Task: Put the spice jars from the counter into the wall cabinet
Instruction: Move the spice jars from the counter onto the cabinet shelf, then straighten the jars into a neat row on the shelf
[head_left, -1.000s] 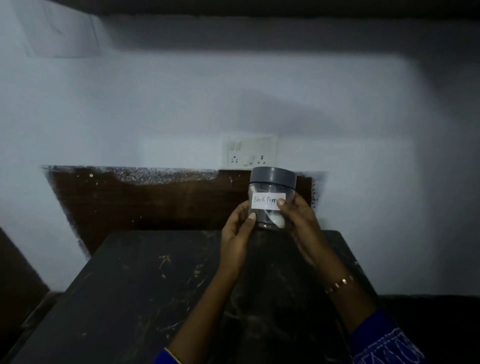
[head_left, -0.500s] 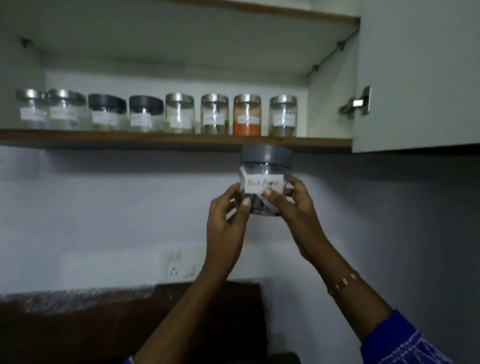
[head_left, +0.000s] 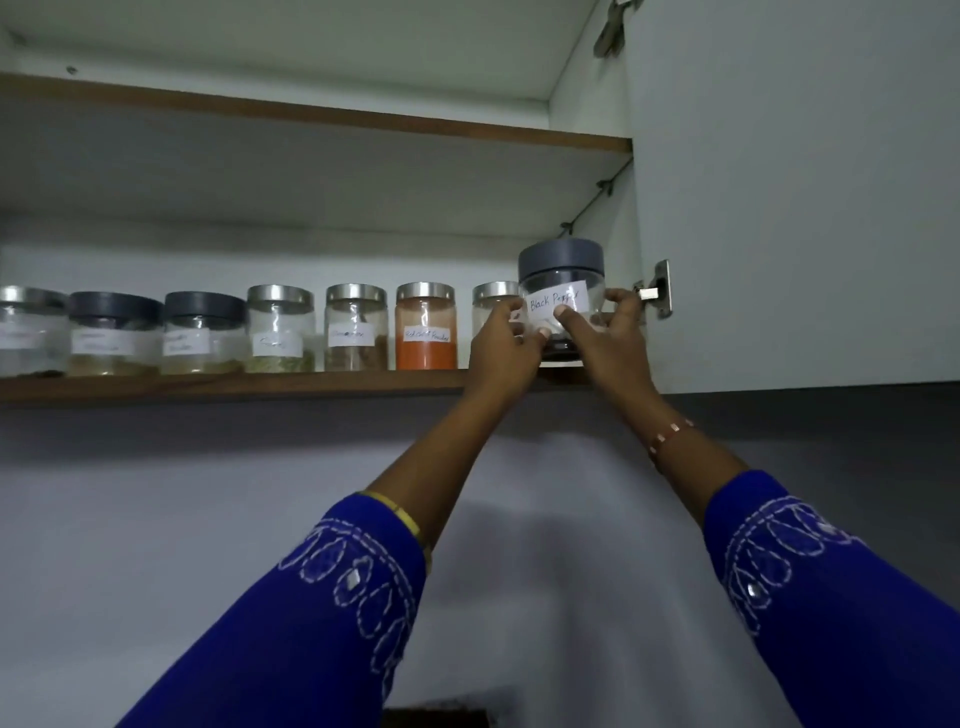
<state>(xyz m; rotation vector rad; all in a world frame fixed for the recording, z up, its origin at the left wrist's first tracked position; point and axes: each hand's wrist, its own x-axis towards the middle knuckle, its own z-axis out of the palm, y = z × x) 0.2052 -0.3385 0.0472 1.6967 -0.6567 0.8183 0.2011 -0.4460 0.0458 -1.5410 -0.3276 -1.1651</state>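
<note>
A clear black pepper jar (head_left: 562, 280) with a grey lid and a white label is at the right end of the lower shelf (head_left: 234, 387) of the wall cabinet. Both hands grip it: my left hand (head_left: 501, 348) on its left side, my right hand (head_left: 608, 338) on its right, thumb on the label. The jar's base is at the shelf's front edge, partly hidden by my fingers. Several labelled spice jars (head_left: 425, 327) stand in a row to its left; the nearest one is half hidden behind my left hand.
The open cabinet door (head_left: 805, 208) stands close on the right, its hinge (head_left: 657, 293) just beyond my right fingers. An upper shelf (head_left: 311, 111) runs above the jars. Below the cabinet is a bare white wall (head_left: 208, 519).
Both hands have lifted the jar from above the counter up to the cabinet shelf, at the right end of the row. The view has tilted upward with them.
</note>
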